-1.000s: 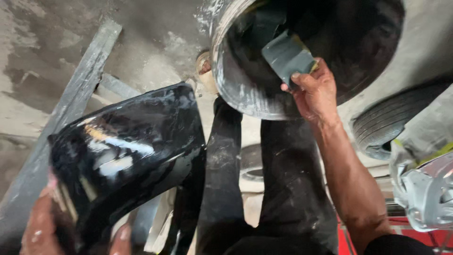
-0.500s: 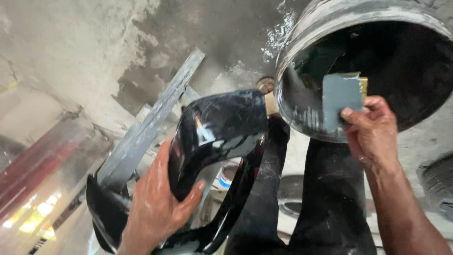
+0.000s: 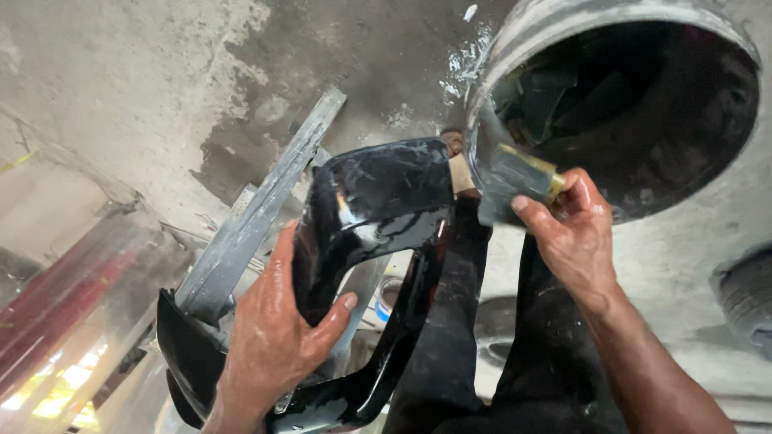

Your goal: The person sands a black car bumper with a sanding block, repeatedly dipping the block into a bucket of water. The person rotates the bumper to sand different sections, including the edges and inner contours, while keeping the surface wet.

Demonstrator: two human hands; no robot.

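Note:
My left hand (image 3: 273,337) grips a glossy black curved panel (image 3: 378,201), wet and streaked, held over my lap. My right hand (image 3: 575,233) pinches a folded grey sanding sheet with a yellow sponge backing (image 3: 519,177) at the rim of a large grey bucket (image 3: 498,88). The sheet sits just right of the panel's upper edge, close to a small tan patch on it. The bucket's inside is dark with something dark and wet lying in it. My dark trousers (image 3: 458,337) show under the panel.
A grey metal bar (image 3: 257,209) lies diagonally on the stained concrete floor (image 3: 121,88) behind the panel. A clear reddish plastic piece (image 3: 72,321) lies at the lower left. A tyre (image 3: 744,297) shows at the right edge.
My right hand lifted the sanding sheet out of the bucket to its rim. My left hand turned the black panel and shifted its grip to the inner edge. The view swung left.

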